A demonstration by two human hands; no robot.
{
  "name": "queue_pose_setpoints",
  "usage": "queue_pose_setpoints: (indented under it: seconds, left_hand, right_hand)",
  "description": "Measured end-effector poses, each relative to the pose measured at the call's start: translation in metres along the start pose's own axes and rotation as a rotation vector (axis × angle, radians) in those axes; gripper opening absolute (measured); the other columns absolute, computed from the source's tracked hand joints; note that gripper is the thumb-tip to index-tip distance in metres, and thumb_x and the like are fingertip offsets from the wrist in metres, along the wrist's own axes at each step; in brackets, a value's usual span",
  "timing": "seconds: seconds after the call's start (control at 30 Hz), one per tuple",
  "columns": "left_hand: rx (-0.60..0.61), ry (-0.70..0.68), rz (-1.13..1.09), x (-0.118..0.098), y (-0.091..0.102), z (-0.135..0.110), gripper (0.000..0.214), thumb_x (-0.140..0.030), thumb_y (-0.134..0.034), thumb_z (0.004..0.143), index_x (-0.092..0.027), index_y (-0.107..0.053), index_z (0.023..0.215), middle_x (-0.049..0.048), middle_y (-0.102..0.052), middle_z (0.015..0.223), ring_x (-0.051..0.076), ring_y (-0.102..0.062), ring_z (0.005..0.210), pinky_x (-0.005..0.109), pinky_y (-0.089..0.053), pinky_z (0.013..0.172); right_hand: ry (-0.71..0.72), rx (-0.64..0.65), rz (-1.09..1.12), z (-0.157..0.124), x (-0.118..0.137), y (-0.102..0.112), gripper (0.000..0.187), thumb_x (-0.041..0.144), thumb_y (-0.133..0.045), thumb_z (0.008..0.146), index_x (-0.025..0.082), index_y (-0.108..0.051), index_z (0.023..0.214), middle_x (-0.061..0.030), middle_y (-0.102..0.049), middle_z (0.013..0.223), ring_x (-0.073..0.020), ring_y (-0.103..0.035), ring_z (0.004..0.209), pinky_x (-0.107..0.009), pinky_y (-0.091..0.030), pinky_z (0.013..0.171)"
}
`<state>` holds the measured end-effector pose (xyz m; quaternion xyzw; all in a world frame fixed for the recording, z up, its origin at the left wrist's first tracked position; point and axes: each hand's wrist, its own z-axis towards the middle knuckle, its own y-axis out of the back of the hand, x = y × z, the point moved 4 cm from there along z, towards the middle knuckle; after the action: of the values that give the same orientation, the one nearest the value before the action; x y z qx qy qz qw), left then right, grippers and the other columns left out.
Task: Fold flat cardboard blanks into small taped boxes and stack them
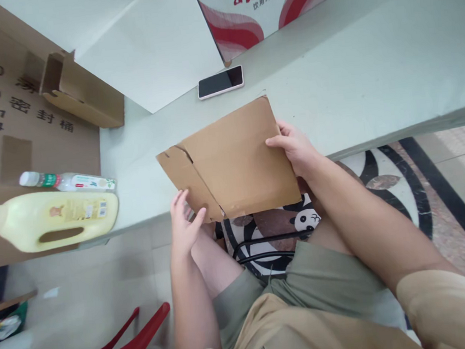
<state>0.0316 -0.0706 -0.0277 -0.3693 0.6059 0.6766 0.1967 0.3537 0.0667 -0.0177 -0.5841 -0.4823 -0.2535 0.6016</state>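
A flattened cardboard box (237, 157), plain brown, is held tilted over the near edge of the table. A crease with slots at both ends sets off a narrower flap (190, 181) on its left side. My right hand (296, 149) grips the right edge, thumb on the upper face and the other fingers mostly hidden beneath. At the flap's lower left corner is my left hand (185, 223), its fingertips at the left edge and its thumb by the bottom edge. Beyond the cardboard a phone (221, 82) lies with its dark screen up.
The pale table (371, 73) carries a white box with red print (266, 12), a small open carton (85, 92), a clear bottle (68, 181) and a large yellow jug (60, 219) lying at the left. A red chair (137, 337) stands lower left.
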Motion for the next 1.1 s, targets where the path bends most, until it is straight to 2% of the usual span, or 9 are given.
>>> queue_pose_setpoints:
  seconds: [0.1, 0.17, 0.27, 0.37, 0.57, 0.87, 1.1]
  left_hand:
    - [-0.245, -0.016, -0.112, 0.004, 0.008, 0.001, 0.108, -0.056, -0.084, 0.068, -0.033, -0.026, 0.155, 0.0194, -0.032, 0.161, 0.033, -0.047, 0.141, 0.047, -0.054, 0.104]
    - [-0.349, -0.019, -0.157, 0.006, 0.013, 0.001, 0.11, -0.06, -0.086, 0.063, -0.028, -0.03, 0.152, 0.0212, -0.04, 0.155, 0.033, -0.055, 0.135, 0.048, -0.054, 0.104]
    - [-0.305, 0.053, -0.262, 0.011, 0.012, 0.002, 0.091, -0.063, -0.086, 0.059, -0.019, -0.053, 0.131, 0.02, -0.062, 0.133, 0.032, -0.066, 0.12, 0.048, -0.055, 0.103]
    - [-0.262, 0.121, -0.349, 0.015, 0.006, -0.001, 0.086, -0.06, -0.09, 0.053, -0.018, -0.059, 0.121, 0.0169, -0.071, 0.12, 0.03, -0.071, 0.11, 0.044, -0.059, 0.098]
    - [-0.267, 0.178, -0.317, 0.012, 0.002, -0.009, 0.071, -0.052, -0.09, 0.058, -0.017, -0.06, 0.112, 0.0176, -0.072, 0.119, 0.029, -0.073, 0.109, 0.046, -0.059, 0.099]
    - [-0.261, 0.151, -0.283, 0.0, 0.001, -0.017, 0.068, -0.053, -0.089, 0.061, -0.018, -0.059, 0.11, 0.0164, -0.073, 0.116, 0.029, -0.071, 0.112, 0.047, -0.057, 0.102]
    - [-0.262, 0.167, -0.301, -0.004, -0.001, -0.019, 0.071, -0.055, -0.089, 0.06, -0.016, -0.059, 0.111, 0.0164, -0.072, 0.116, 0.03, -0.071, 0.113, 0.047, -0.056, 0.103]
  right_hand:
    - [0.007, 0.074, 0.064, -0.003, 0.004, -0.004, 0.048, 0.036, -0.071, 0.063, 0.024, -0.06, 0.109, -0.0038, -0.074, 0.111, -0.0257, -0.07, 0.099, -0.043, -0.057, 0.088]
    - [0.018, 0.081, 0.094, -0.004, 0.006, -0.004, 0.05, 0.038, -0.07, 0.062, 0.025, -0.059, 0.108, -0.0048, -0.074, 0.113, -0.027, -0.069, 0.102, -0.044, -0.057, 0.088]
    - [0.025, 0.065, 0.116, -0.005, 0.008, -0.004, 0.052, 0.039, -0.069, 0.061, 0.025, -0.059, 0.11, -0.005, -0.073, 0.113, -0.0275, -0.068, 0.104, -0.044, -0.056, 0.088]
    - [0.013, 0.05, 0.085, -0.004, 0.005, -0.003, 0.05, 0.04, -0.067, 0.062, 0.025, -0.058, 0.109, -0.0042, -0.073, 0.111, -0.027, -0.068, 0.101, -0.044, -0.056, 0.086]
    - [-0.008, -0.132, -0.182, 0.001, -0.007, 0.003, 0.033, 0.036, -0.06, 0.064, 0.023, -0.058, 0.094, -0.0032, -0.071, 0.094, -0.0256, -0.066, 0.092, -0.043, -0.052, 0.083]
    - [0.044, -0.16, -0.29, 0.002, -0.005, 0.009, 0.023, 0.033, -0.057, 0.069, 0.022, -0.059, 0.089, -0.0038, -0.07, 0.092, -0.0243, -0.065, 0.086, -0.043, -0.051, 0.08]
    - [0.059, -0.139, -0.317, 0.002, 0.0, 0.006, 0.024, 0.033, -0.055, 0.07, 0.021, -0.058, 0.089, -0.0027, -0.069, 0.092, -0.0231, -0.064, 0.088, -0.041, -0.05, 0.082]
